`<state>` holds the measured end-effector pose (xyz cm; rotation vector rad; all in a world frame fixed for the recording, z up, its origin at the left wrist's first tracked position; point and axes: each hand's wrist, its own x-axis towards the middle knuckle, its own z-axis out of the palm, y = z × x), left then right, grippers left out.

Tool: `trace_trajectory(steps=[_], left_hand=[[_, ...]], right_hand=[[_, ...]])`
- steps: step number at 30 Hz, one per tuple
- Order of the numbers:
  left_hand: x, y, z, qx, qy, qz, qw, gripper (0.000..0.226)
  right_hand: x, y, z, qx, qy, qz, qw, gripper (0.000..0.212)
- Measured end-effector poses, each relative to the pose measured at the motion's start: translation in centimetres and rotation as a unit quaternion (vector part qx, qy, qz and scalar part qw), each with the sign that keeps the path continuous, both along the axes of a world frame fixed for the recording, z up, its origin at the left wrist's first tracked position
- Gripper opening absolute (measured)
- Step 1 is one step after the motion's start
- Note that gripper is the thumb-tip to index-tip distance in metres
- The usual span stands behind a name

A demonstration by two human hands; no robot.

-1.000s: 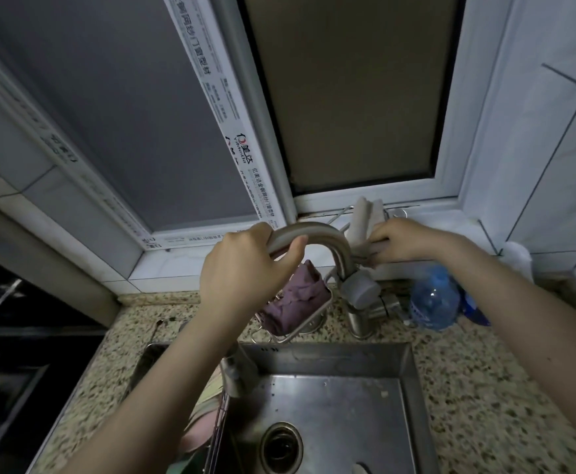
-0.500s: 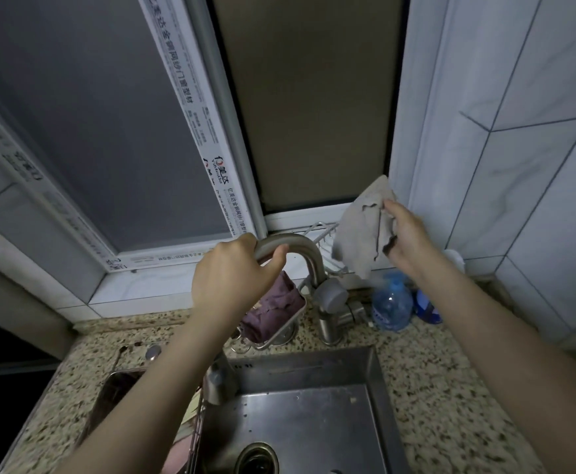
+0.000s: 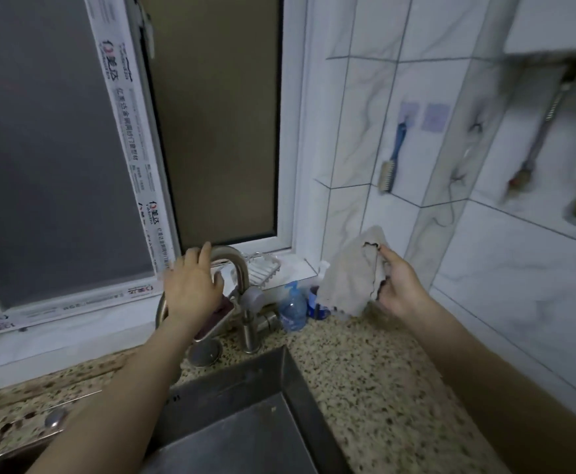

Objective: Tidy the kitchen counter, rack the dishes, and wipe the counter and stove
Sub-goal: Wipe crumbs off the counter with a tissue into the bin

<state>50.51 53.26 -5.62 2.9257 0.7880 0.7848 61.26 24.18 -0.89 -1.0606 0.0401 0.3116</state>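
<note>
The left hand (image 3: 192, 283) is motion-blurred and covers part of the faucet (image 3: 237, 265) arch; its fingers lie nearly straight against the spout, released rather than gripping, and the sink (image 3: 245, 415) is cut off at the lower edge. The cloth (image 3: 349, 273) is pale grey, crumpled, with dark frayed edges, and hangs above the speckled tabletop (image 3: 375, 381) near the tiled wall. The right hand (image 3: 396, 285) is raised, pinching the cloth's upper edge.

The scene is looking dim and cool-toned, with soft, even light and no hard shadows. Motion blur is smearing the left hand (image 3: 192, 285) and the utensils hanging at the far right. Wide-angle distortion is bending the window frame (image 3: 132, 138) and tile lines towards the edges. The sink basin (image 3: 245, 429) is lying in shade.
</note>
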Motion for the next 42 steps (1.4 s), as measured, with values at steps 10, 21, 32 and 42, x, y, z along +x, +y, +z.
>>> trace_trajectory(steps=[10, 21, 32, 42], left_hand=[[-6.6, -18.2, -4.4, -0.304, -0.002, -0.332, 0.893, 0.028], [-11.6, -39.0, -2.9, -0.539, 0.093, -0.487, 0.681, 0.022], [-22.7, -60.7, -2.4, -0.511, 0.171, -0.564, 0.625, 0.029], [-34.5, -78.5, -5.0, -0.584, 0.201, -0.498, 0.609, 0.010]], right_hand=[[-13.5, -13.0, -3.3, -0.043, 0.060, -0.092, 0.993, 0.028], [-25.3, -28.6, -5.9, -0.130, 0.096, -0.172, 0.972, 0.032], [-40.9, -46.6, -7.3, -0.180, 0.092, -0.209, 0.957, 0.027], [-54.7, -61.7, -13.9, -0.043, 0.117, -0.304, 0.945, 0.026]])
